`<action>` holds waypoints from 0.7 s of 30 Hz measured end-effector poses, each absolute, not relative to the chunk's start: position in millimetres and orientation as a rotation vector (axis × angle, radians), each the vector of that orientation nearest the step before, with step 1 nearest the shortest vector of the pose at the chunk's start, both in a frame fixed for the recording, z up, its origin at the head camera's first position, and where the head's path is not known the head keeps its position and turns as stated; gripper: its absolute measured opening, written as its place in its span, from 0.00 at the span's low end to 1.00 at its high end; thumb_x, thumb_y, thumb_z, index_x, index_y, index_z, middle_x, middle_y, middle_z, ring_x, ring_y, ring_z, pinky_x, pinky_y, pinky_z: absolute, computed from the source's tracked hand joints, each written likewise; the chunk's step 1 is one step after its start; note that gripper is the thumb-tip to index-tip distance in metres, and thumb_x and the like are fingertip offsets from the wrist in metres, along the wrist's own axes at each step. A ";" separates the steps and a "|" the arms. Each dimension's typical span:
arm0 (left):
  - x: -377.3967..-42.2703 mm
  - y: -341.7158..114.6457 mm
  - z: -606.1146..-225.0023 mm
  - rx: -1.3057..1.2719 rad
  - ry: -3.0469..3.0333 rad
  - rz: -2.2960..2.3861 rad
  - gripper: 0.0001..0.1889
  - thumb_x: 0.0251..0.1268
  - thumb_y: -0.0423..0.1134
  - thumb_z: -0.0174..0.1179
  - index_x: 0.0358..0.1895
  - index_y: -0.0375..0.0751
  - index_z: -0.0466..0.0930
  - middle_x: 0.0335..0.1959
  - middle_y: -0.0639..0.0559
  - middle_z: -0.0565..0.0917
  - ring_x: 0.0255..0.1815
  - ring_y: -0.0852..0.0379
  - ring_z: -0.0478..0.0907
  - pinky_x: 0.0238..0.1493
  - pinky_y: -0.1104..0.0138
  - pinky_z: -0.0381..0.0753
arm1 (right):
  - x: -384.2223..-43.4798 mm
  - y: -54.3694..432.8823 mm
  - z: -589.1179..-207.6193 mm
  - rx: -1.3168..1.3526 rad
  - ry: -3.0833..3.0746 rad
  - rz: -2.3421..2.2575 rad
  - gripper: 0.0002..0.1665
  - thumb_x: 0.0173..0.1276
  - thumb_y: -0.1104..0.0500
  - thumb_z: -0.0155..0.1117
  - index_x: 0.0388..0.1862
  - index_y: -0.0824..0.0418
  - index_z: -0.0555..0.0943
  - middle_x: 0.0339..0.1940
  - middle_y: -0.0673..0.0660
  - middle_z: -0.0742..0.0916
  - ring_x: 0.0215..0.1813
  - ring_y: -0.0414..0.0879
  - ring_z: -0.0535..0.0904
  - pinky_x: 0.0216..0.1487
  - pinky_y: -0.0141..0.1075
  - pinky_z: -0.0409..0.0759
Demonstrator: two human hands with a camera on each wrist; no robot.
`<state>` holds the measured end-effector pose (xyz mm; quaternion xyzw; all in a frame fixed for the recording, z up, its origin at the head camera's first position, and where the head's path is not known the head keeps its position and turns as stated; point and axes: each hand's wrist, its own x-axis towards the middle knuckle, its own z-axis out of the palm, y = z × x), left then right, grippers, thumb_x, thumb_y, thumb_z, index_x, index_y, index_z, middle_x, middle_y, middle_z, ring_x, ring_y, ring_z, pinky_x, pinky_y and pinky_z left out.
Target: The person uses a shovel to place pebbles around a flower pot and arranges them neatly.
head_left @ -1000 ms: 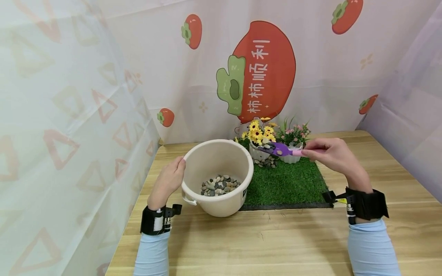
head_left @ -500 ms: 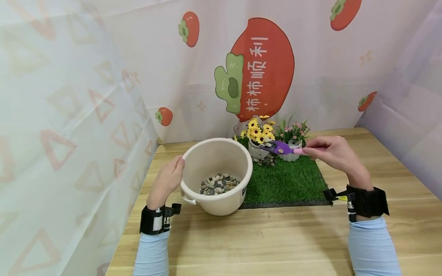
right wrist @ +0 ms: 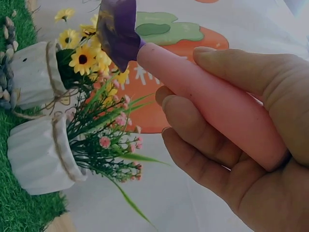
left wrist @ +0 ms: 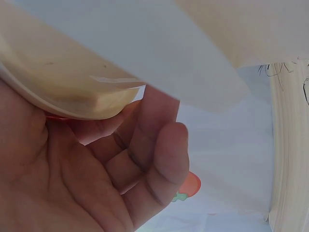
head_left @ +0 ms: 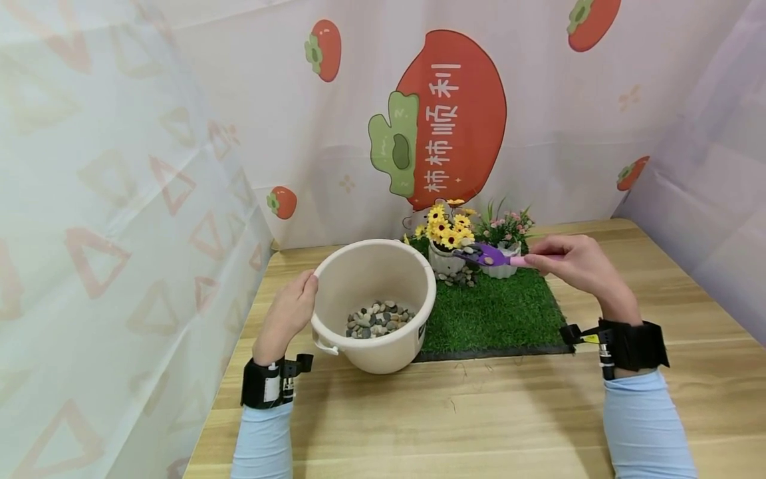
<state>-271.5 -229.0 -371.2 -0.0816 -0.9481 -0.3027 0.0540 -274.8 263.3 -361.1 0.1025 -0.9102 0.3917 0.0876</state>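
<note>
A cream bucket (head_left: 383, 356) stands tilted on the table, with several grey and tan pebbles (head_left: 378, 320) at its bottom. My left hand (head_left: 286, 311) grips its left rim; in the left wrist view the fingers (left wrist: 169, 154) curl around the rim. My right hand (head_left: 574, 263) holds a garden trowel by its pink handle (right wrist: 212, 101). The purple trowel blade (head_left: 492, 255), carrying a few pebbles, is raised in front of two flower pots. One white pot (head_left: 444, 263) bears yellow flowers, the other white pot (right wrist: 41, 157) pink ones.
Both pots stand on a mat of artificial grass (head_left: 497, 326), right of the bucket. More pebbles (head_left: 459, 277) lie on the mat by the yellow-flower pot. A printed cloth (head_left: 335, 146) hangs behind the wooden table (head_left: 419, 426).
The trowel has shifted slightly rightward relative to the pots, still carrying pebbles. The left hand keeps its hold on the bucket, and the head view has turned a little.
</note>
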 end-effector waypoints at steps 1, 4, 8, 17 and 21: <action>-271.3 -228.9 -370.9 -0.246 -2.883 -0.919 0.25 0.81 0.49 0.32 0.67 0.41 0.70 0.54 0.37 0.82 0.52 0.41 0.82 0.52 0.47 0.79 | -275.3 263.5 -361.8 0.305 -2.708 1.168 0.14 0.64 0.46 0.70 0.40 0.54 0.88 0.29 0.49 0.88 0.30 0.41 0.81 0.34 0.31 0.78; -271.1 -229.1 -370.2 -0.243 -2.887 -0.907 0.25 0.81 0.48 0.32 0.68 0.40 0.69 0.55 0.37 0.82 0.54 0.39 0.81 0.55 0.46 0.77 | -277.4 264.6 -363.3 0.326 -2.700 1.175 0.14 0.64 0.47 0.70 0.40 0.55 0.87 0.29 0.49 0.88 0.30 0.41 0.81 0.34 0.31 0.78; -271.4 -229.8 -370.8 -0.235 -2.889 -0.906 0.26 0.81 0.48 0.32 0.69 0.40 0.69 0.56 0.36 0.81 0.56 0.39 0.80 0.57 0.45 0.76 | -281.4 268.3 -367.6 0.397 -2.690 1.169 0.12 0.67 0.51 0.68 0.41 0.57 0.87 0.29 0.47 0.88 0.28 0.39 0.81 0.32 0.30 0.78; -270.8 -228.8 -373.3 -0.232 -2.879 -0.912 0.25 0.81 0.48 0.33 0.68 0.40 0.70 0.56 0.37 0.82 0.55 0.39 0.80 0.55 0.45 0.77 | -284.2 272.0 -373.8 0.424 -2.683 1.214 0.12 0.67 0.52 0.67 0.42 0.59 0.86 0.28 0.45 0.88 0.28 0.39 0.82 0.32 0.32 0.79; -271.0 -228.6 -373.7 -0.234 -2.881 -0.916 0.26 0.81 0.48 0.32 0.69 0.40 0.69 0.56 0.37 0.81 0.54 0.39 0.81 0.55 0.46 0.78 | -285.7 274.1 -376.7 0.438 -2.678 1.220 0.12 0.68 0.54 0.67 0.42 0.60 0.86 0.28 0.43 0.87 0.28 0.38 0.82 0.32 0.31 0.79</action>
